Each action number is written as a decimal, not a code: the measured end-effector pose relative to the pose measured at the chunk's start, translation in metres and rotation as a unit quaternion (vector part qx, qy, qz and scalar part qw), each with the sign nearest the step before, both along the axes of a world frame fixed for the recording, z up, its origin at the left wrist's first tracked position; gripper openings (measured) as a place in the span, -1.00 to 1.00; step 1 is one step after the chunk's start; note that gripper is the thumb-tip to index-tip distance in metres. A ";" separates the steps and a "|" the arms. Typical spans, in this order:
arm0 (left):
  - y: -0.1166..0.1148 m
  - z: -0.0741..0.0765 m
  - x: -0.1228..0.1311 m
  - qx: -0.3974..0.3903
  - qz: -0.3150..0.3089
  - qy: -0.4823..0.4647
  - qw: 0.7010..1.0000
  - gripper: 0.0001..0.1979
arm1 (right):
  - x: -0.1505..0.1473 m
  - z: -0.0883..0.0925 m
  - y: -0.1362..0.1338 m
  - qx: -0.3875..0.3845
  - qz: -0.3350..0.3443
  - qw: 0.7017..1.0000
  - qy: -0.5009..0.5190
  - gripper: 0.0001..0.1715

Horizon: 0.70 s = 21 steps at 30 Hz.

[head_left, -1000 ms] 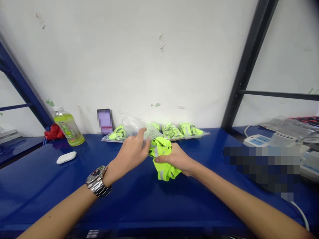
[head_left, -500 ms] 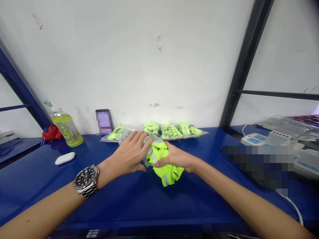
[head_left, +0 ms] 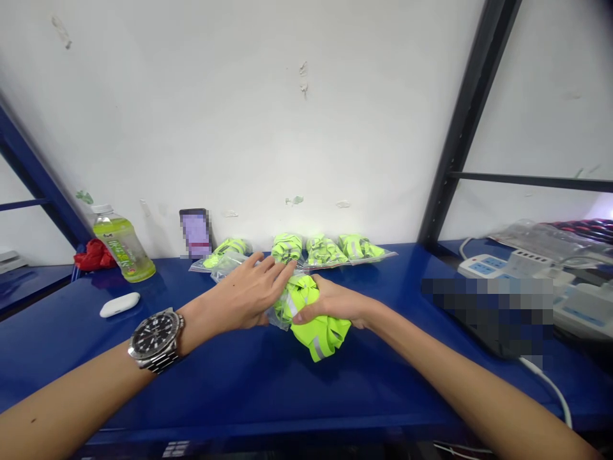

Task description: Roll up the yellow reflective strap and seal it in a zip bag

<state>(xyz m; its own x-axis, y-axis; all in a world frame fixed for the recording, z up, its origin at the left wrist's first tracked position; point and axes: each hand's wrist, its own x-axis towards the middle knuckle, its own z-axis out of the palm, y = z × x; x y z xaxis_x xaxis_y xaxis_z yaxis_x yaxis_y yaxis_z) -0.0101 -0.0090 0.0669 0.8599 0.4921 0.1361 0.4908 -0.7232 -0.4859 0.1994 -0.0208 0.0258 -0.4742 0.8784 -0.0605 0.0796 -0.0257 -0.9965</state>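
both hands (head_left: 251, 291) meet above the middle of the desk (head_left: 364, 390), between its far and near edges. the right hand (head_left: 338, 303) is clenched round a yellow-green cloth bundle (head_left: 323, 332), thumb across its front; the left hand bends its fingers over a clear bag (head_left: 280, 318), though whether it pinches the film is hidden. the bundle's long axis slants from its upper-left end, in or behind the bag, down toward the desk's near edge, so bag lies left of cloth and the right hand is nearer the loose folds. the cloth looks thin and supple, with flat grey bands; the film is limp and creased (its mouth is hard to make out). four bagged bundles (head_left: 323, 252) slump along the glossy blue desk's far edge.
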 end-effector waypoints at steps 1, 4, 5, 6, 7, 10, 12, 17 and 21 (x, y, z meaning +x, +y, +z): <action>0.000 -0.001 0.000 0.002 -0.015 -0.019 1.000 -0.05 | 0.000 0.000 0.000 0.003 0.000 1.000 -0.008 -0.25; 0.002 -0.007 -0.001 -0.032 -0.056 -0.052 0.997 -0.07 | 0.001 -0.001 0.000 0.006 0.021 0.999 -0.030 -0.22; 0.003 -0.010 0.000 -0.053 -0.059 -0.056 0.995 -0.07 | 0.002 -0.002 0.001 0.006 0.026 0.999 -0.042 -0.21; 0.002 -0.012 0.001 -0.072 -0.056 -0.059 0.994 -0.07 | 0.002 -0.003 0.002 0.008 0.024 0.998 -0.052 -0.18; 0.001 -0.015 0.002 -0.087 -0.051 -0.063 0.993 -0.06 | 0.003 -0.004 0.002 0.016 0.015 0.998 -0.057 -0.17; -0.002 -0.021 0.006 -0.109 -0.028 -0.075 0.991 0.07 | 0.004 -0.005 0.004 0.079 -0.012 0.996 -0.033 -0.23; -0.005 -0.024 0.009 -0.121 -0.019 -0.078 0.989 0.18 | 0.004 -0.004 0.005 0.114 0.006 0.993 -0.018 -0.32; -0.011 -0.024 0.016 -0.136 -0.028 -0.081 0.987 0.20 | 0.000 -0.001 0.006 0.126 0.097 0.985 -0.062 -0.53; -0.017 -0.023 0.021 -0.118 -0.053 -0.073 0.989 0.13 | -0.005 0.002 0.005 0.123 0.122 0.980 -0.093 -0.74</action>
<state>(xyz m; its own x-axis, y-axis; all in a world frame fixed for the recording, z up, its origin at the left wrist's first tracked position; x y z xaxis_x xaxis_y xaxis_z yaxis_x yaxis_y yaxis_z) 0.0112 -0.0257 0.0442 0.8876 0.4337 0.1552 0.4593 -0.8589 -0.2264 0.1944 -0.0156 0.0275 -0.6724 0.7394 0.0333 0.2349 0.2559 -0.9377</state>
